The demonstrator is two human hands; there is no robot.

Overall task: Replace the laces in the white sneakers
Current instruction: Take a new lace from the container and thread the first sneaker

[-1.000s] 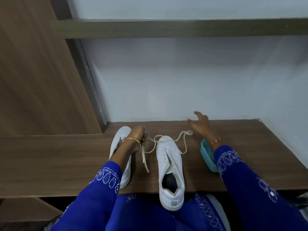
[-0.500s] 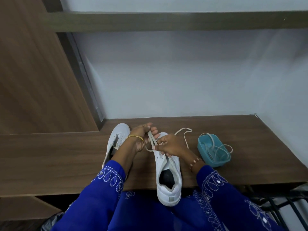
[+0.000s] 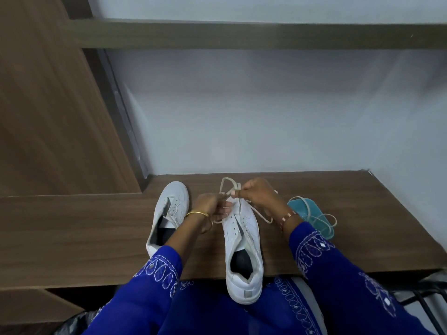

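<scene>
Your left hand (image 3: 209, 205) and right hand (image 3: 256, 194) both pinch the cream lace (image 3: 260, 215) with curled fingers, just above the toe of the right-hand sneaker (image 3: 242, 240). That shoe lies on the wooden surface (image 3: 84, 233), heel overhanging the near edge. The other sneaker (image 3: 169, 209) sits beside your left wrist. A teal tray (image 3: 310, 213) holding more lace is behind your right wrist.

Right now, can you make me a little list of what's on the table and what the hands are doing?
left hand: pinches the lace
right hand: pinches the same lace, above the toe
right sneaker: on the wooden table, heel over the edge, eyelets mostly bare
left sneaker: beside it, no lace showing
teal tub: right of the hands, with another lace draped over it
</scene>
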